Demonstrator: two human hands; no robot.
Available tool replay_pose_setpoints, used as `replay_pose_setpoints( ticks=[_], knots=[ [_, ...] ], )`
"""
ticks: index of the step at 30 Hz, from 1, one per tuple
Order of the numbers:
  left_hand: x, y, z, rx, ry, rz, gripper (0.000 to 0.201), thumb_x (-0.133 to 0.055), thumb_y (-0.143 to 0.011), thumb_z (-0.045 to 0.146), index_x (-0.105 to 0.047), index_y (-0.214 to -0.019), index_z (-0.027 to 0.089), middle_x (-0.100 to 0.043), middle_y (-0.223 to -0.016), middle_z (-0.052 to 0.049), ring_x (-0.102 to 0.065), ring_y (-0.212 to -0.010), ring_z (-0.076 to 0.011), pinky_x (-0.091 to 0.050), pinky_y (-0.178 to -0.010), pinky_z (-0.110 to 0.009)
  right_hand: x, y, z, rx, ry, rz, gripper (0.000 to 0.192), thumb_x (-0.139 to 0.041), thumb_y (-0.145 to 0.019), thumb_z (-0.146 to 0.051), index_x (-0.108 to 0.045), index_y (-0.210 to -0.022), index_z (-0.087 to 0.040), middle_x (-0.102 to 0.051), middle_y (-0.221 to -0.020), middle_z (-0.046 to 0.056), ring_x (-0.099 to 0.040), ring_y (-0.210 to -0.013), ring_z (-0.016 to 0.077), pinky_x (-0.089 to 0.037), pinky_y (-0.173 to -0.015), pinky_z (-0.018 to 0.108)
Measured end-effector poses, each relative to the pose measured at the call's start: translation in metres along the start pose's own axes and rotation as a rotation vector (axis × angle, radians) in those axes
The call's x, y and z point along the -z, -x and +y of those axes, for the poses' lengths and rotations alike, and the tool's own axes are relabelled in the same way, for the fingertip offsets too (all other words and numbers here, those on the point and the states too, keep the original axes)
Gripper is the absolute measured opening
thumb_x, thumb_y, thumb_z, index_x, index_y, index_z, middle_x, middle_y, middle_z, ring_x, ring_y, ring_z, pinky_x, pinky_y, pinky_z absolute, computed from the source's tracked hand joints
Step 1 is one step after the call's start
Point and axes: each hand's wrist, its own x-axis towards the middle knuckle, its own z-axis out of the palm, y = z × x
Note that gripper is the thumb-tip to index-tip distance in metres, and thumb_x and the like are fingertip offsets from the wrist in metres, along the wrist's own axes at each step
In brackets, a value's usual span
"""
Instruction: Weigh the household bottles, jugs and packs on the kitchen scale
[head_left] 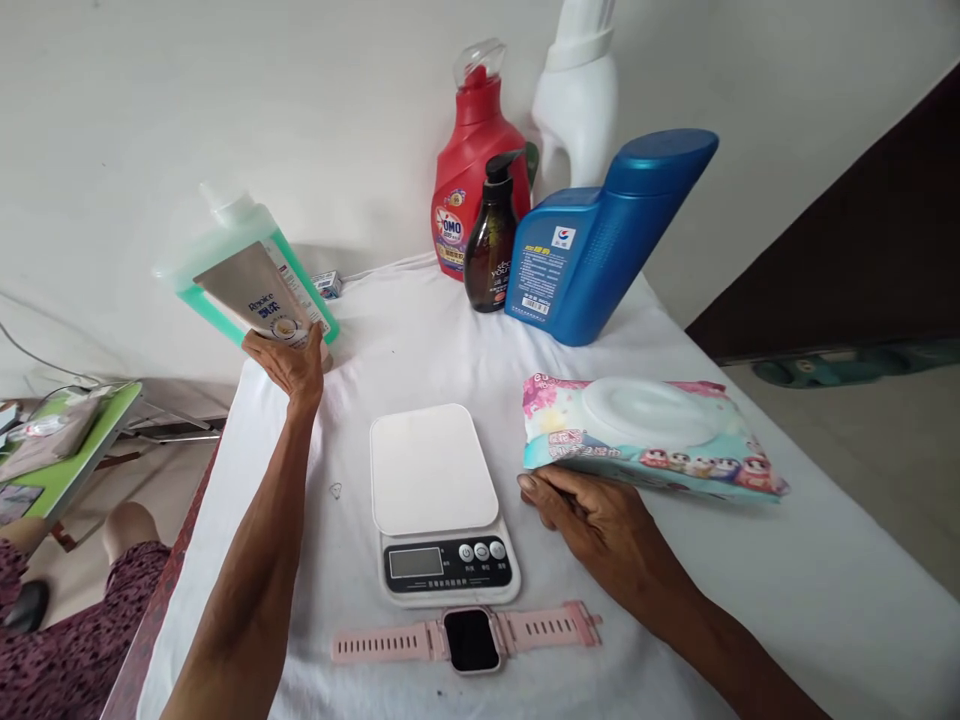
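At the far left of the table, my left hand (289,362) grips the lower end of a silver-beige Rejoice squeeze tube (259,290), which leans in front of a bottle of green liquid (296,265). My right hand (592,515) rests with curled fingers at the front edge of a pack of wet wipes (652,425); nothing shows in its fingers. Between my hands sits a white kitchen scale (433,470) with a bare platform and a blank display. A pink-strapped smartwatch (471,640) lies flat just in front of the scale.
At the back stand a red OMO detergent bottle (476,150), a dark pump bottle (491,245), a blue bottle (585,250) and a white jug (577,100). A small box (327,284) lies near the wall. Beside a green table (90,440), another person's patterned clothing (90,640) shows.
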Motion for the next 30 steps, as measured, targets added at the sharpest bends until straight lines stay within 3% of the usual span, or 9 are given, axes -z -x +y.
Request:
replay_pose_setpoints(
  ticks=[5, 10, 14, 16, 18, 20, 23, 27, 30],
  knots=[
    [0.003, -0.001, -0.003, -0.035, 0.005, -0.027, 0.086, -0.093, -0.065, 0.029, -0.039, -0.131, 0.015, -0.048, -0.134, -0.016, -0.046, -0.134, -0.0334, -0.041, -0.118, -0.045, -0.001, 0.001, -0.002, 0.013, -0.014, 0.014, 0.047, -0.046, -0.104, -0.048, -0.038, -0.065, -0.024, -0.046, -0.059, -0.003, -0.044, -0.056, 0.0135, -0.034, -0.059, 0.031],
    [0.022, 0.006, -0.001, -0.093, -0.001, -0.094, 0.099, -0.093, -0.066, 0.030, -0.033, -0.142, 0.012, -0.046, -0.140, -0.020, -0.045, -0.137, -0.0341, -0.039, -0.119, -0.047, -0.002, 0.001, 0.000, 0.036, -0.018, 0.015, 0.047, -0.046, -0.103, -0.050, -0.036, -0.066, -0.024, -0.043, -0.059, -0.003, -0.040, -0.057, 0.0136, -0.032, -0.058, 0.031],
    [0.045, 0.020, 0.019, -0.101, -0.002, -0.020, 0.119, -0.096, -0.063, 0.035, -0.022, -0.154, 0.017, -0.031, -0.159, -0.026, -0.034, -0.149, -0.0411, -0.031, -0.123, -0.058, -0.002, 0.001, 0.000, 0.030, -0.022, 0.013, 0.047, -0.046, -0.102, -0.052, -0.035, -0.066, -0.024, -0.041, -0.057, -0.004, -0.038, -0.055, 0.0133, -0.031, -0.057, 0.031],
    [0.055, 0.033, 0.039, -0.220, 0.060, -0.038, 0.114, -0.093, -0.068, 0.041, -0.023, -0.156, 0.021, -0.031, -0.161, -0.024, -0.033, -0.151, -0.0417, -0.031, -0.122, -0.061, -0.002, 0.002, -0.001, 0.033, -0.023, 0.008, 0.047, -0.046, -0.102, -0.052, -0.036, -0.066, -0.025, -0.043, -0.058, -0.003, -0.040, -0.055, 0.0136, -0.032, -0.057, 0.031],
    [0.062, 0.053, 0.065, -0.420, 0.178, -0.197, 0.100, -0.089, -0.075, 0.048, -0.031, -0.153, 0.022, -0.043, -0.152, -0.021, -0.045, -0.143, -0.0389, -0.040, -0.117, -0.058, -0.002, 0.002, -0.002, 0.041, -0.026, 0.009, 0.047, -0.045, -0.102, -0.052, -0.036, -0.066, -0.025, -0.044, -0.058, -0.003, -0.041, -0.055, 0.0139, -0.032, -0.056, 0.031],
    [0.068, 0.079, 0.096, -0.619, 0.303, -0.451, 0.090, -0.087, -0.078, 0.056, -0.040, -0.147, 0.022, -0.054, -0.141, -0.017, -0.058, -0.127, -0.0342, -0.049, -0.107, -0.054, -0.002, 0.001, -0.002, 0.055, -0.017, 0.016, 0.047, -0.046, -0.102, -0.051, -0.036, -0.065, -0.025, -0.045, -0.057, -0.003, -0.043, -0.054, 0.0143, -0.034, -0.056, 0.032],
    [0.069, 0.124, 0.142, -0.845, 0.358, -0.846, 0.094, -0.088, -0.073, 0.061, -0.043, -0.146, 0.022, -0.057, -0.142, -0.017, -0.057, -0.129, -0.0353, -0.050, -0.108, -0.056, -0.002, -0.001, -0.002, 0.109, 0.009, 0.060, 0.044, -0.049, -0.102, -0.048, -0.045, -0.065, -0.024, -0.057, -0.062, 0.001, -0.055, -0.060, 0.0182, -0.043, -0.063, 0.034],
    [0.054, 0.163, 0.182, -0.915, 0.176, -1.232, 0.106, -0.091, -0.067, 0.060, -0.042, -0.151, 0.018, -0.052, -0.149, -0.022, -0.052, -0.136, -0.0442, -0.046, -0.109, -0.066, -0.003, -0.002, 0.000, 0.223, 0.043, 0.135, 0.037, -0.052, -0.101, -0.045, -0.066, -0.075, -0.022, -0.076, -0.085, 0.009, -0.071, -0.089, 0.0278, -0.052, -0.083, 0.040],
    [0.039, 0.172, 0.191, -0.893, 0.091, -1.389, 0.101, -0.092, -0.067, 0.050, -0.044, -0.149, 0.016, -0.056, -0.143, -0.023, -0.056, -0.132, -0.0448, -0.050, -0.105, -0.063, -0.004, -0.001, 0.002, 0.236, 0.086, 0.115, 0.041, -0.051, -0.102, -0.043, -0.065, -0.071, -0.022, -0.075, -0.075, 0.007, -0.070, -0.078, 0.0248, -0.051, -0.076, 0.037]
  ],
)
